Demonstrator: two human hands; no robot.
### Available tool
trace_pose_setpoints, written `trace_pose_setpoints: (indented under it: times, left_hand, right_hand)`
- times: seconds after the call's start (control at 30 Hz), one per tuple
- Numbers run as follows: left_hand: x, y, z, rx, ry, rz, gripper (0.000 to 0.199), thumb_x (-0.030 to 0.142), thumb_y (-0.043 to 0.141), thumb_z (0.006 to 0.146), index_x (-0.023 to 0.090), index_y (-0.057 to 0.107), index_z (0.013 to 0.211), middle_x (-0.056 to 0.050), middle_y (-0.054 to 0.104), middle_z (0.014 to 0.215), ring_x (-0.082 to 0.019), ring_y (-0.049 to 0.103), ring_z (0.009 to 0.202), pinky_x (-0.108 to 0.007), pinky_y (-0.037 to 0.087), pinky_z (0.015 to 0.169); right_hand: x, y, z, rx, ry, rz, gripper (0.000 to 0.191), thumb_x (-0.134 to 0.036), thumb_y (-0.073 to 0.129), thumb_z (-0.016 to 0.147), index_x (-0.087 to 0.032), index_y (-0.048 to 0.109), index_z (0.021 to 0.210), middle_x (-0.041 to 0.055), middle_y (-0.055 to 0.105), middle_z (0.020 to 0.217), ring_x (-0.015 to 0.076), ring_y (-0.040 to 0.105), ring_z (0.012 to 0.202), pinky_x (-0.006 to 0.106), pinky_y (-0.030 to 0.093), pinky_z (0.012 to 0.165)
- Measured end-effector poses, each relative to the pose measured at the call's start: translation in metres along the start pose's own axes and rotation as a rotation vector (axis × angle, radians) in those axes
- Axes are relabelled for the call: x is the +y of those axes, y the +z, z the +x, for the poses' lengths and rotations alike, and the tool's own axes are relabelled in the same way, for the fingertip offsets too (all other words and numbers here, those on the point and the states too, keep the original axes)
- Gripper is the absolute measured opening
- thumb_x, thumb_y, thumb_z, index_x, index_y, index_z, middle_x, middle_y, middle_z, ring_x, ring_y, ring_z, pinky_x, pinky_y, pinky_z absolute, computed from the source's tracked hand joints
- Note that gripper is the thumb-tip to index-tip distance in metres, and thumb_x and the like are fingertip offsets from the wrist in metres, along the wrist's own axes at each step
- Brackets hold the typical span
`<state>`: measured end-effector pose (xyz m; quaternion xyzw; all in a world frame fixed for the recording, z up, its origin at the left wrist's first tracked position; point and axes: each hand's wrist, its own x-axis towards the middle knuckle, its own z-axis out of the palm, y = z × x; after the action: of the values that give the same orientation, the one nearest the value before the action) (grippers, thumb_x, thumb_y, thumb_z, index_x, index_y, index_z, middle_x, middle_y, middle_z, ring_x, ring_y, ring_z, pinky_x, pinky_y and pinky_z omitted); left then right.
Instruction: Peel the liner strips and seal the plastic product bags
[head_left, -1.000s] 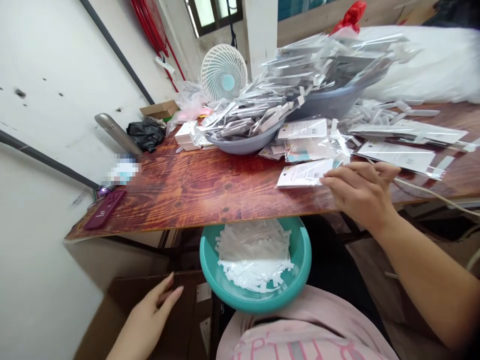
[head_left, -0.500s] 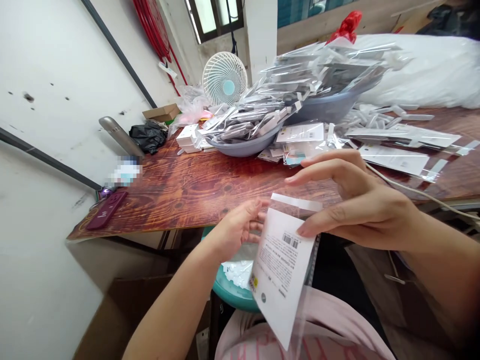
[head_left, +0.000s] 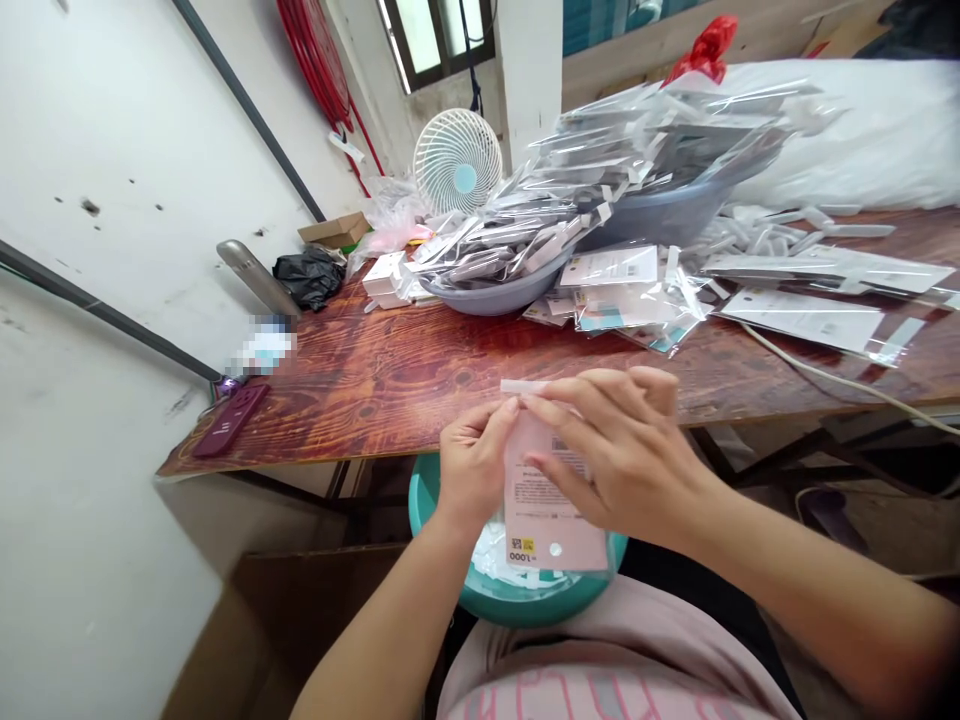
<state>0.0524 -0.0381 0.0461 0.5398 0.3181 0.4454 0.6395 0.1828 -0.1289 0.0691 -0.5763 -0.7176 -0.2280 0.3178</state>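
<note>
Left hand: thumb and forefinger clamped on the upper left edge of a flat, rectangular clear-plastic packet with a pale printed card inside.

Right hand: fingers close together over the packet's upper right, thumb apart across the card; forefinger tip by the left thumb. Whether this hand grips or only rests, cannot tell.

Above the fingertips: narrow whitish flap strip at the packet's top edge.

Hazards, as judged: the thin film could crease or skew if the two hands pull unevenly; the packet could slip from the left pinch, its lower part being unsupported, and drop into the basin below.

Below the fingers: round teal plastic basin, smooth-rimmed, holding loose, papery white strips.

Beyond the fingers: reddish-brown wood-grained tabletop, with a sheen; shallow grey-blue plastic bowl bearing a heap of glossy, crinkled packets.

Beyond, to the right of the fingers: loose flat card packets; thin pale cable.

Far left of the fingers: maroon rectangular phone-like object, lying flat near the table's edge.
</note>
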Motion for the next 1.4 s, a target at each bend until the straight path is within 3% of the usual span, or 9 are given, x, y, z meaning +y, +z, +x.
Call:
trace_pose_setpoints:
  times: [0.17,0.43,0.57,0.8,0.93,1.1,1.2,1.33,1.4]
  left_hand:
    - [-0.007,0.004,0.004,0.104,0.037,-0.056,0.013,0.026,0.063,0.078,0.017,0.071,0.072,0.0,0.07,0.076,-0.012,0.061,0.072,-0.022,0.047,0.071]
    - [-0.003,0.01,0.007,0.157,0.082,-0.038,0.02,0.032,0.062,0.08,0.016,0.074,0.083,-0.005,0.073,0.089,-0.019,0.065,0.088,-0.029,0.049,0.081]
    - [-0.005,0.009,0.006,0.188,0.117,0.022,0.02,0.032,0.062,0.081,0.016,0.074,0.085,-0.005,0.073,0.086,-0.017,0.066,0.084,-0.028,0.049,0.081]
    - [-0.003,0.009,0.008,0.296,0.27,0.236,0.024,0.036,0.058,0.084,0.02,0.073,0.093,-0.005,0.064,0.1,-0.016,0.061,0.095,-0.026,0.045,0.087]
    - [0.003,0.012,0.008,0.185,0.172,0.256,0.028,0.04,0.057,0.084,0.02,0.073,0.095,-0.004,0.061,0.091,-0.015,0.059,0.087,-0.025,0.046,0.08]
    - [0.006,0.017,-0.004,-0.012,-0.053,-0.049,0.041,0.047,0.05,0.087,0.018,0.067,0.11,-0.009,0.066,0.102,-0.022,0.06,0.098,-0.03,0.049,0.08]
    - [0.006,0.009,-0.004,-0.107,-0.082,-0.079,0.043,0.047,0.055,0.084,0.02,0.063,0.117,-0.01,0.065,0.106,-0.023,0.06,0.097,-0.03,0.051,0.073]
    - [0.007,-0.012,0.018,0.205,0.149,0.238,0.043,0.039,0.073,0.071,0.023,0.063,0.11,-0.007,0.055,0.113,-0.014,0.056,0.088,-0.021,0.046,0.067]
    - [0.007,-0.02,0.031,0.204,0.09,0.231,0.046,0.041,0.074,0.068,0.023,0.06,0.108,-0.005,0.055,0.108,-0.01,0.053,0.081,-0.017,0.042,0.059]
  right_hand:
    - [-0.01,0.025,-0.001,0.028,0.041,-0.009,0.029,-0.023,0.052,0.088,-0.016,0.057,0.115,0.0085,0.067,0.107,0.023,0.057,0.097,0.041,0.034,0.085]
    - [-0.007,0.033,0.005,0.045,0.135,0.085,0.028,-0.026,0.054,0.086,-0.013,0.057,0.111,0.0121,0.065,0.106,0.0251,0.058,0.096,0.041,0.036,0.083]
    - [-0.01,0.039,0.0,0.055,0.154,0.149,0.027,-0.022,0.054,0.086,-0.014,0.058,0.111,0.0112,0.065,0.106,0.0243,0.058,0.096,0.04,0.038,0.079]
    - [-0.019,0.047,-0.004,0.0,0.232,0.233,0.05,-0.025,0.055,0.082,-0.016,0.045,0.13,0.0166,0.05,0.128,0.0326,0.047,0.115,0.052,0.039,0.092]
    - [-0.022,0.048,-0.002,0.008,0.29,0.483,0.053,-0.02,0.052,0.082,-0.015,0.038,0.133,0.0185,0.046,0.128,0.0288,0.047,0.116,0.045,0.048,0.087]
    - [-0.014,0.052,-0.002,0.167,0.545,0.555,0.033,-0.024,0.06,0.078,-0.02,0.052,0.11,0.0074,0.059,0.094,0.0174,0.057,0.073,0.033,0.05,0.063]
    - [0.003,0.052,-0.002,0.169,0.758,0.747,0.017,-0.03,0.061,0.079,-0.021,0.056,0.093,0.0031,0.061,0.083,0.0142,0.056,0.065,0.027,0.046,0.057]
    - [0.029,0.046,0.0,0.111,0.95,1.047,0.019,-0.037,0.067,0.075,-0.02,0.059,0.079,-0.0008,0.058,0.074,0.0104,0.051,0.061,0.023,0.04,0.052]
    - [0.037,0.044,0.003,0.137,1.015,1.155,0.021,-0.036,0.072,0.071,-0.02,0.06,0.076,-0.0025,0.057,0.071,0.0084,0.048,0.058,0.021,0.037,0.051]
